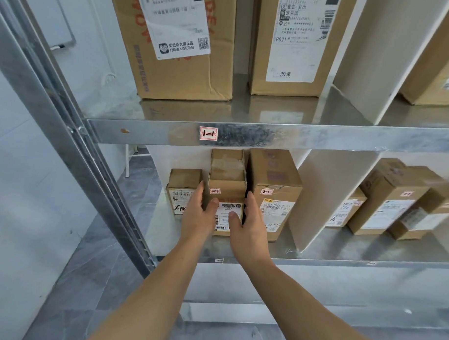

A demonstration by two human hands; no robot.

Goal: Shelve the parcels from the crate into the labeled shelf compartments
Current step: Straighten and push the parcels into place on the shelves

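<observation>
At the front lip of the lower shelf (pixel 317 262), a person's left hand (pixel 197 214) and right hand (pixel 250 226) clasped a small cardboard parcel (pixel 228 187) from either side. Each grip was closed on it, a thumb pressed to the printed front face and fingers run along a flank. The parcel, marked with a "2-1" sticker (pixel 214 191), stood upright on the shelf in the leftmost bay, between a shorter box (pixel 183 183) just beside the left fingers and a taller box (pixel 275 176), also tagged 2-1, just beside the right fingers.

The step in hand appeared to be seating this parcel in its compartment. The next move would likely call for nudging it level with its neighbours, then drawing the fingers out of the narrow gaps without dragging either box. Room was tight at both sides, with bare shelf showing mainly in front of the row.

A white divider (pixel 311 198) closed the bay on the right, a steel upright (pixel 67 128) on the left. Overhead ran the upper shelf rail (pixel 321 136), labelled "1-1" (pixel 208 133), likely low enough to catch a lifted parcel. Beyond the divider more parcels (pixel 390 201) lay in the next bay, and two large cartons (pixel 181 54) stood on the shelf above. No crate was in view.
</observation>
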